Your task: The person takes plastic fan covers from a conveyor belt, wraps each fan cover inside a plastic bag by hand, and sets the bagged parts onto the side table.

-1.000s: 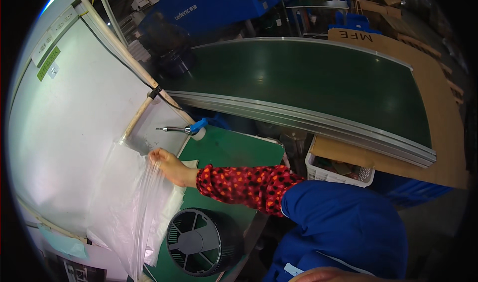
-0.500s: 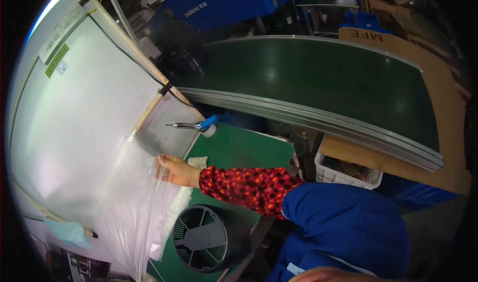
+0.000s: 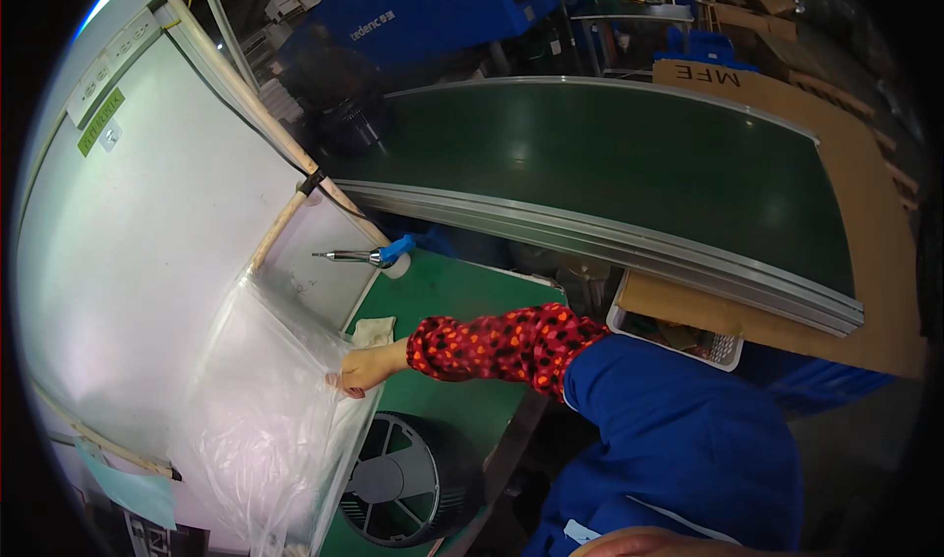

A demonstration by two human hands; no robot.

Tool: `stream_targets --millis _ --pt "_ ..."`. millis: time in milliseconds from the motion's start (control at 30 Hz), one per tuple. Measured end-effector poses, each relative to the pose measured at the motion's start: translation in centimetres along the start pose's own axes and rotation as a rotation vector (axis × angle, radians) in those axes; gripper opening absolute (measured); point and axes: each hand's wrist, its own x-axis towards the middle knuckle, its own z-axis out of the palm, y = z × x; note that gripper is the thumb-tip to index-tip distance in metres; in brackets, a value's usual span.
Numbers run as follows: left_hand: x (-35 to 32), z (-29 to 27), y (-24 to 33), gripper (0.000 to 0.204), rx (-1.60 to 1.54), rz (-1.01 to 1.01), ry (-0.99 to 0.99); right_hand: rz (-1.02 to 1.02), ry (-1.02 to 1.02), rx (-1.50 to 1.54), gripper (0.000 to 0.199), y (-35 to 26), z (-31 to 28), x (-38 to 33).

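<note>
The grip of the right hand (image 3: pixel 366 367) is closed on the edge of a transparent, wrinkled plastic film (image 3: pixel 256 410), which spreads leftward over the near left part of the green flat-topped table (image 3: pixel 442 301). Just beyond the hand lies a folded off-white cloth (image 3: pixel 374 332). Nearer the body, beside the film, sits a black cylindrical plastic part (image 3: pixel 393 476), spoked round face showing. Farther back, a silver tool with a blue end (image 3: pixel 352 256) lies near the table's far left corner.
</note>
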Motion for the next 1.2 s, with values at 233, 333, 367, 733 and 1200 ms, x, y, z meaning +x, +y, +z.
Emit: stream_targets --millis 233,333,367,733,1200 --pt "3.8 -7.6 0.7 0.043 0.981 0.884 -0.701 0.273 0.034 0.35 0.051 -1.0 0.0 0.5" --pt "3.5 -6.8 -0.2 0.042 1.007 0.692 -0.626 0.139 -0.097 0.158 0.057 0.1 0.2 0.7" --pt "3.3 -6.5 -0.3 0.042 1.015 0.63 -0.599 0.142 -0.093 0.156 0.057 0.4 0.3 0.3" --pt "-3.5 -2.9 -1.4 0.027 1.677 0.66 -0.643 0.205 -0.146 -0.375 0.054 0.2 -3.2 0.2" --pt "2.8 -17.2 -23.4 0.037 1.517 0.996 -0.196 -0.092 -0.301 -0.618 0.036 9.8 3.3 1.2"
